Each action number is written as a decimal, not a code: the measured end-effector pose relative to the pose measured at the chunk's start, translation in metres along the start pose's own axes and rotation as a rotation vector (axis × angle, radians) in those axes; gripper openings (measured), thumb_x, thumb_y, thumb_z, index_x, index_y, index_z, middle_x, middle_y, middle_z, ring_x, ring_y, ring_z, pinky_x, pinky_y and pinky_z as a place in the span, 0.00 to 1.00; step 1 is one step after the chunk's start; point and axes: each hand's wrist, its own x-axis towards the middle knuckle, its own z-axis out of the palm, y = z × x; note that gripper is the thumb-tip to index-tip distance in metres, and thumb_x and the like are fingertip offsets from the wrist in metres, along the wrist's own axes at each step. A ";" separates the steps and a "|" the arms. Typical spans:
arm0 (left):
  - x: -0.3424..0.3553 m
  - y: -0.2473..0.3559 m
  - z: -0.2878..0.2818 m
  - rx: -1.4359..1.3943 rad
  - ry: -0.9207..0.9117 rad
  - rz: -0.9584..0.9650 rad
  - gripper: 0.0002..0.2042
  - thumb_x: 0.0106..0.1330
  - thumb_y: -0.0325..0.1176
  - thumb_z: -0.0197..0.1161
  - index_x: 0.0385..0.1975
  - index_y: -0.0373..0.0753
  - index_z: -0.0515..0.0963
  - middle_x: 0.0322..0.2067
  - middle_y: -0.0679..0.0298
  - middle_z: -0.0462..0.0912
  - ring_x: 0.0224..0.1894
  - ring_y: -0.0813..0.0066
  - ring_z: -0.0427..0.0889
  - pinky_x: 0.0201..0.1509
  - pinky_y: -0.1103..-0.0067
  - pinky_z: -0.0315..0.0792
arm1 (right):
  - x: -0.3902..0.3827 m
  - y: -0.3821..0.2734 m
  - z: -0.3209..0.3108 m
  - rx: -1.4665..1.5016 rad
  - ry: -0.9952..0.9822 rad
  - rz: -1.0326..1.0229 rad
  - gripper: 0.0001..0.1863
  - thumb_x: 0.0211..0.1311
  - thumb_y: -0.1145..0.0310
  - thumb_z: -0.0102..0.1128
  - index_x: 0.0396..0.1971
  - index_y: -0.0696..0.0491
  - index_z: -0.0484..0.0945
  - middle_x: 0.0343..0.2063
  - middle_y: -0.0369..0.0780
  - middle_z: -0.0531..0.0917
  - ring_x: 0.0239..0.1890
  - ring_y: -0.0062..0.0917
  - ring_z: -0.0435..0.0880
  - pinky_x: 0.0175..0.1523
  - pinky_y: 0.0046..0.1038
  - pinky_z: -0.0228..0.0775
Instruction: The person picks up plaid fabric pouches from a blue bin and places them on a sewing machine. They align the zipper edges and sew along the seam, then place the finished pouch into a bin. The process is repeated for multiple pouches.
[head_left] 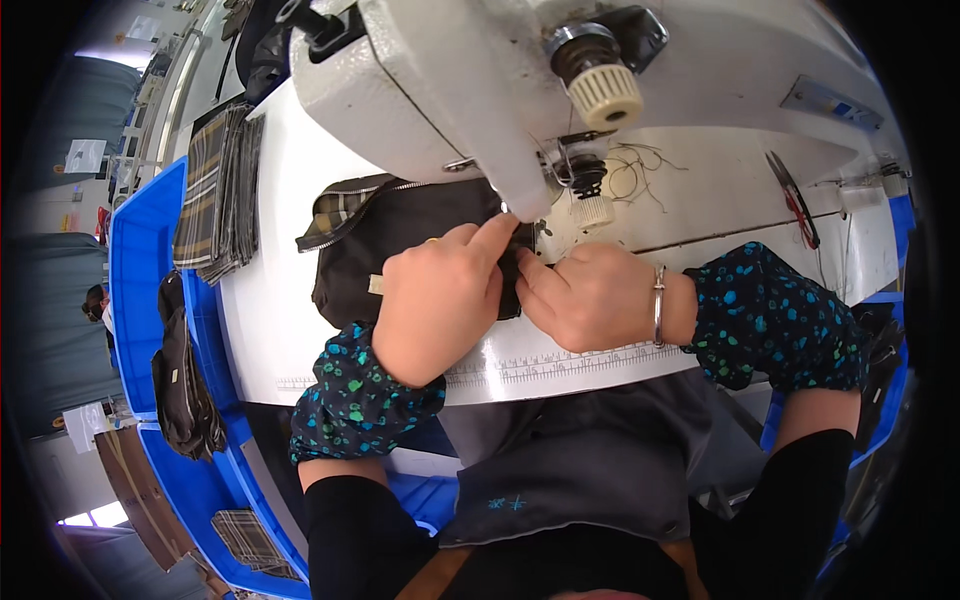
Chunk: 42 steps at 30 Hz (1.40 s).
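A black fabric pouch with a plaid lining and a metal zipper lies on the white sewing table under the sewing machine. My left hand holds the pouch from above, its index finger stretched to the presser foot area and the other fingers curled. Close beside it, my right hand pinches the pouch's right edge between thumb and curled fingers. The needle and the edge being held are mostly hidden by the machine head and my fingers. A small pale label shows next to my left hand.
Stacked plaid fabric pieces sit at the table's left. Blue bins stand beyond, with a black pouch over one rim. Red-handled scissors and loose thread lie right of the machine. A printed ruler runs along the near edge.
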 end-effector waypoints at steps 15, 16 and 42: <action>0.000 0.004 0.016 0.014 0.046 0.080 0.16 0.61 0.27 0.65 0.50 0.40 0.84 0.29 0.61 0.84 0.27 0.57 0.85 0.29 0.66 0.78 | 0.002 0.000 -0.004 0.038 -0.018 0.059 0.10 0.51 0.68 0.64 0.29 0.59 0.84 0.28 0.46 0.83 0.20 0.24 0.80 0.21 0.26 0.69; 0.002 0.002 0.018 0.025 0.048 0.091 0.17 0.61 0.28 0.65 0.52 0.40 0.84 0.30 0.61 0.84 0.28 0.58 0.86 0.29 0.66 0.78 | 0.003 0.001 -0.004 0.024 0.022 0.073 0.08 0.50 0.68 0.64 0.25 0.58 0.83 0.22 0.44 0.80 0.17 0.25 0.79 0.19 0.27 0.68; -0.003 0.003 0.025 0.107 0.176 0.135 0.21 0.51 0.24 0.69 0.48 0.42 0.88 0.50 0.64 0.86 0.45 0.64 0.88 0.43 0.72 0.84 | 0.002 -0.001 -0.008 -0.061 -0.063 0.045 0.16 0.51 0.67 0.62 0.33 0.66 0.85 0.36 0.59 0.88 0.20 0.25 0.84 0.23 0.25 0.71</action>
